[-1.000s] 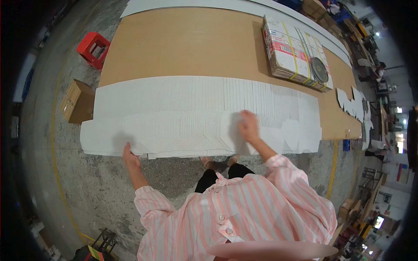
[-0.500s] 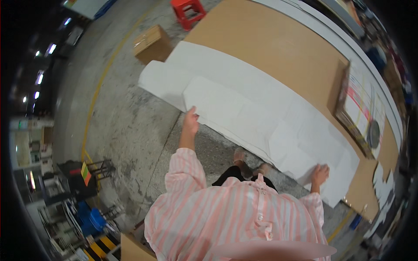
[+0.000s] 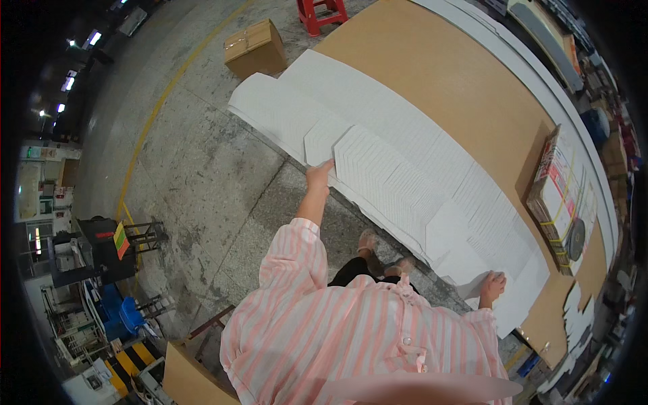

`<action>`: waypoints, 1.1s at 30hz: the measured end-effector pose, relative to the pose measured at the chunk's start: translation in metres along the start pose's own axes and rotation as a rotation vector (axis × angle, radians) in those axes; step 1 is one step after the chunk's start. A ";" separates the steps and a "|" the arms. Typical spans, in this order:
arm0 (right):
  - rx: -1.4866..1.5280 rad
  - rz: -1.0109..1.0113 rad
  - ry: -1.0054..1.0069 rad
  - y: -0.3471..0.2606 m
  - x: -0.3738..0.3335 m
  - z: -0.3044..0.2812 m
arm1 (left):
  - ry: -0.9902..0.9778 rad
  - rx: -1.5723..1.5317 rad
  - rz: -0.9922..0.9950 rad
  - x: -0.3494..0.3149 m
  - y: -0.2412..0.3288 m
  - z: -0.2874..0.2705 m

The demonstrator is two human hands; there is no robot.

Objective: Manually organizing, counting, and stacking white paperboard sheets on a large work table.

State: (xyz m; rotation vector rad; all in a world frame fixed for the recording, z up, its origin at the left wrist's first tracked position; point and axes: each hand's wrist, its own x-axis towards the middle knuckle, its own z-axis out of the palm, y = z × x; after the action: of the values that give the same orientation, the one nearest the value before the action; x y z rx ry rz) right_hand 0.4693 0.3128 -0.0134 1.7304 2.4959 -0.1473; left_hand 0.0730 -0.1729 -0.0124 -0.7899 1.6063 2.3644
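Long white sheets with fine parallel lines lie overlapped along the near side of a brown board surface. My left hand is closed on the near edge of an upper white sheet, at the step where two angled sheet ends overlap; its thumb is against the edge. At the right end of the sheets, my right hand has its fingers bent over the near edge of the white paper, which bulges slightly beside it. The undersides of the sheets are hidden.
The brown board extends beyond the sheets. A strapped stack of flat printed cardboard with a dark round roll sits on it at right. On the floor are a cardboard box, a red stool and an open carton.
My left hand has moved right along the sheets' near edge, and a gap between two angled sheet ends now shows beside it. My right hand stays at the right end. The view has shifted slightly.
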 end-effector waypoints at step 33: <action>0.173 -0.081 0.157 -0.006 -0.027 -0.013 | -0.045 0.006 -0.149 -0.076 -0.051 0.039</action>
State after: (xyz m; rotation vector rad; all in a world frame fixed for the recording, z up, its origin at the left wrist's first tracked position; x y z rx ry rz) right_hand 0.4732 0.2875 0.0029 1.7679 2.7426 -0.2503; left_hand 0.1458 -0.1060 -0.0040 -0.8188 1.4817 2.2568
